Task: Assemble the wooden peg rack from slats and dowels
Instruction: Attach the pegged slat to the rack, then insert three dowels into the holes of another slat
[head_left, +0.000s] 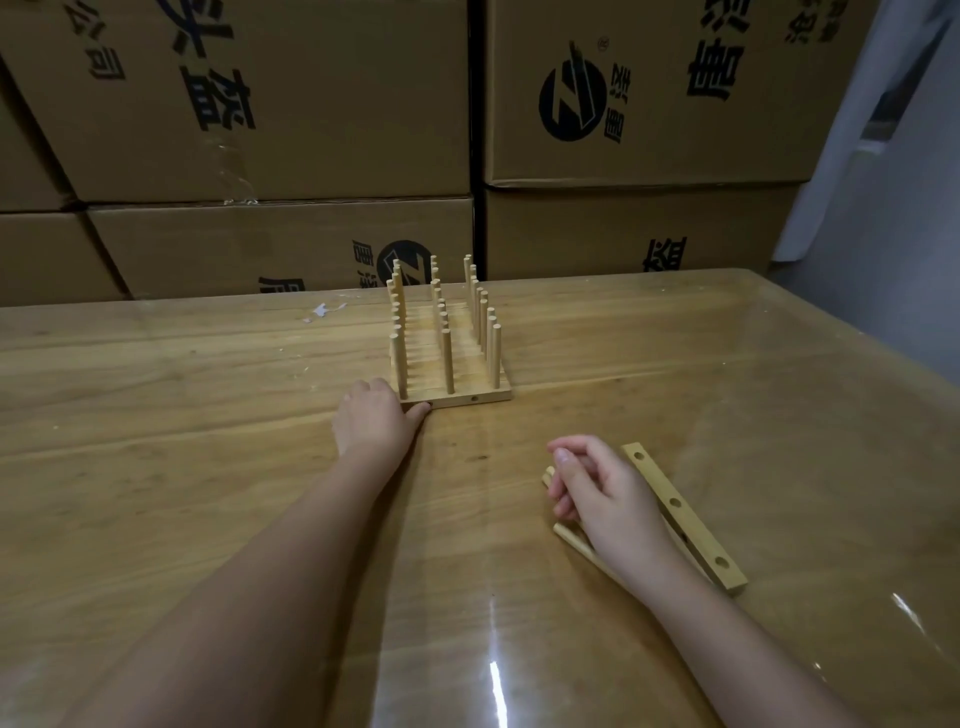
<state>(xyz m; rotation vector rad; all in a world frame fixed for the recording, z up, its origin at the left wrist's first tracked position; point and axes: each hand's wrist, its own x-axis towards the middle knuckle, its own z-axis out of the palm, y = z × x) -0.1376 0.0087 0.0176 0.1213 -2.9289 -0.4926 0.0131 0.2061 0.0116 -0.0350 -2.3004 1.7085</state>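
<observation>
A: Since the next piece is likely the loose slat (693, 525), we log it first: flat toward the table's (208, 415) near right corner. Three holes show on its upper face. Long axis skewed, near end to the right, far end swinging left toward the peg rack (470, 399).

B: Agreed. We put the rack at mid-width, nearer the far edge, pegs upright in three rows. Its nearest slat faces us, with a hole showing in that edge.

A: Which hand is nearer the slat?

B: We say the right hand (605, 499). It is just left of the slat, fingers loosely curled with nothing between the tips. Loose dowels (569, 538) lie under it; we cannot tell whether the palm bears on them.

A: And the left hand (371, 421)?

B: It is at the rack's near left corner, thumb (418, 410) against the front slat's edge. The fingers are hidden, so we cannot tell whether it grips. We judge it to be steadying the rack.

A: So the slat would travel away and to the left. Stacked cardboard boxes (311, 104) stand behind the far edge.
</observation>
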